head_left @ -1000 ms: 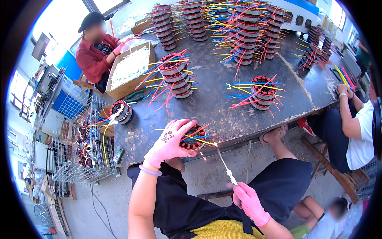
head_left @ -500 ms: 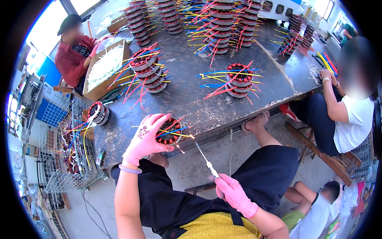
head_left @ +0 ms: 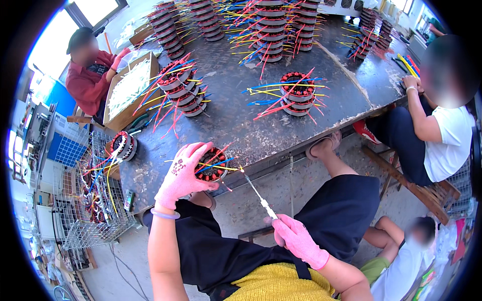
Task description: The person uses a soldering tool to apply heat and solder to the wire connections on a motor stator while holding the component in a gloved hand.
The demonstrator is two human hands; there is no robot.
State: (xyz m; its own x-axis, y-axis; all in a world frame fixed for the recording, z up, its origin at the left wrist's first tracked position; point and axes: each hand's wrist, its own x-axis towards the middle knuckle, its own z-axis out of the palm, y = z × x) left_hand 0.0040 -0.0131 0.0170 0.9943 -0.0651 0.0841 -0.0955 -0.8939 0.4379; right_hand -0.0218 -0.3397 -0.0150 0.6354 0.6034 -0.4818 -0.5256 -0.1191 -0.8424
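Note:
My left hand point(head_left: 184, 173), in a pink glove, grips a wound motor stator point(head_left: 219, 174) at the table's near edge, fingers over its side. The stator is a ring with red insulation inside; yellow, blue and red wires stick out of it to the right. My right hand point(head_left: 299, 240), also gloved in pink, is closed round a thin torch-like tool point(head_left: 264, 203) with a whitish handle and a slender metal stem. Its tip meets the end of the yellow wire, where a small orange glow shows. The palm side of my right hand is hidden.
A short stator stack point(head_left: 297, 95) and a taller leaning one point(head_left: 182, 90) stand on the dark table point(head_left: 236, 110). High stacks rise behind. At left are a single stator point(head_left: 123, 145), a wire basket point(head_left: 95, 220) and a carton point(head_left: 131, 93) of white strips. Co-workers sit left and right.
The flame on the lower red wire end is gone; the glow at the yellow wire's end stays. Both hands keep nearly the same pose, while the whole view has shifted slightly.

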